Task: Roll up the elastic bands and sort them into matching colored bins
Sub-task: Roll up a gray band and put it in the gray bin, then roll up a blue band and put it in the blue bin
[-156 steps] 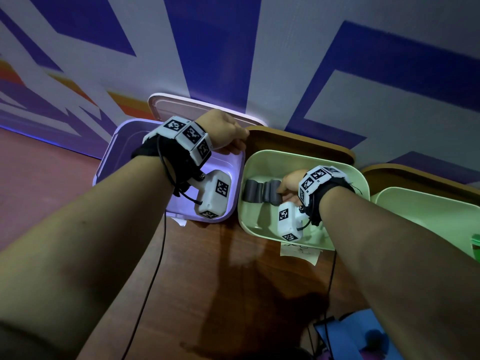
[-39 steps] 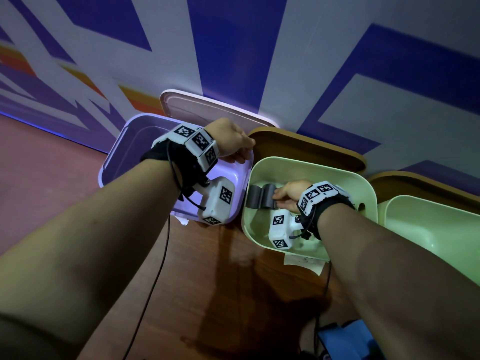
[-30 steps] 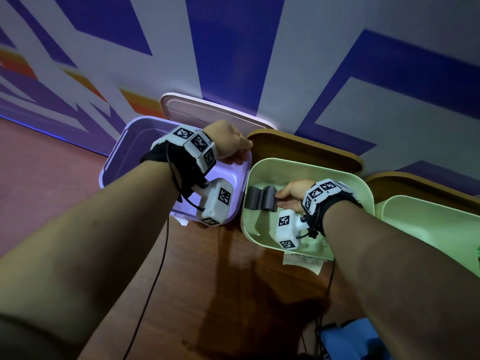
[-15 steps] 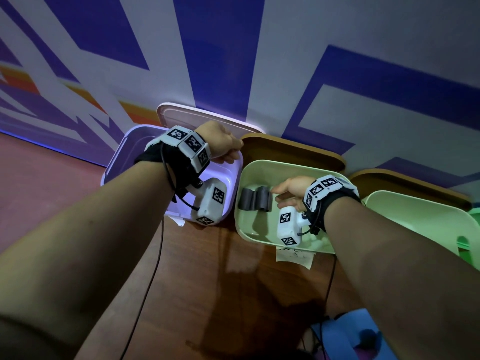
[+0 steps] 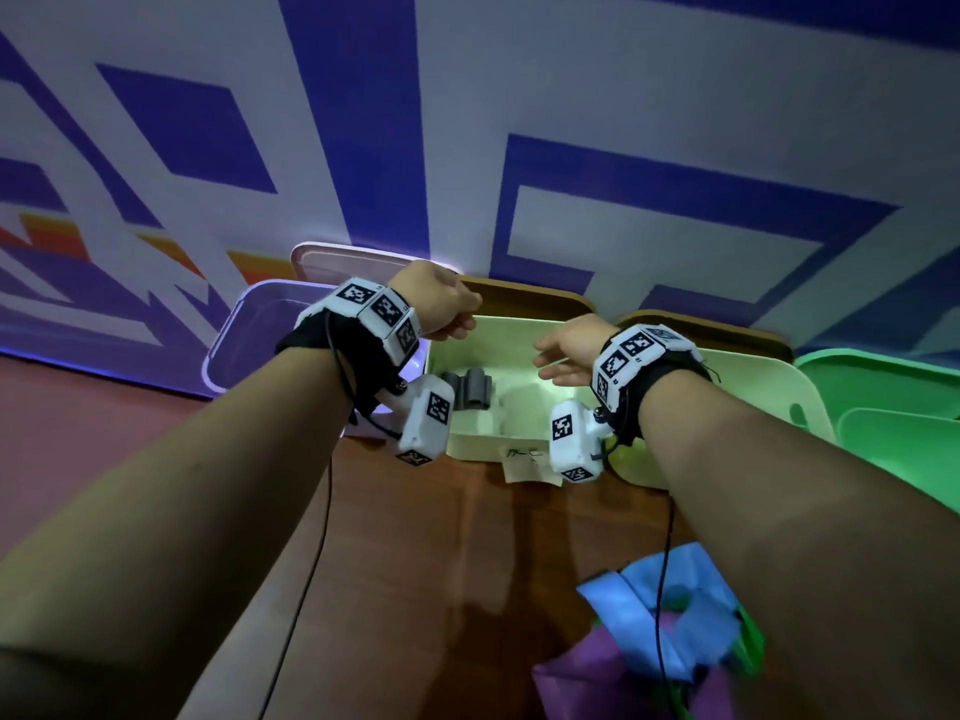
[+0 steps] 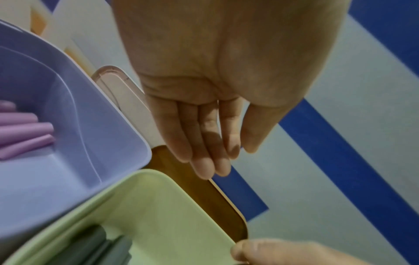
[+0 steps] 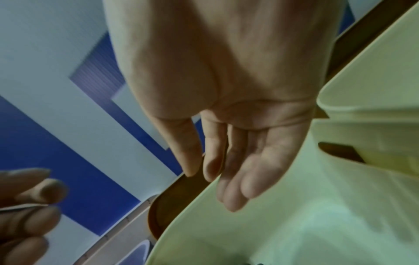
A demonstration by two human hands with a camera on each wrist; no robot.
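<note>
Your left hand [image 5: 439, 306] hangs over the far left corner of the pale green plastic bin [image 5: 524, 439], fingers straight and relaxed, holding nothing. Your right hand [image 5: 569, 350] floats above the same bin, its fingers [image 7: 235, 182] loosely extended and empty. Two rolled grey elastic bands [image 5: 467, 391] lie side by side inside this bin, near its left wall. Rolled purple bands [image 6: 22, 132] rest in the lilac plastic bin [image 6: 108, 114] beside it.

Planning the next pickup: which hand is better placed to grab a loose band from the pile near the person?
Probably the right hand. It is open and empty, and the loose bands lie under the right forearm. The left hand, also empty, hangs farther away by the purple bin.
</note>
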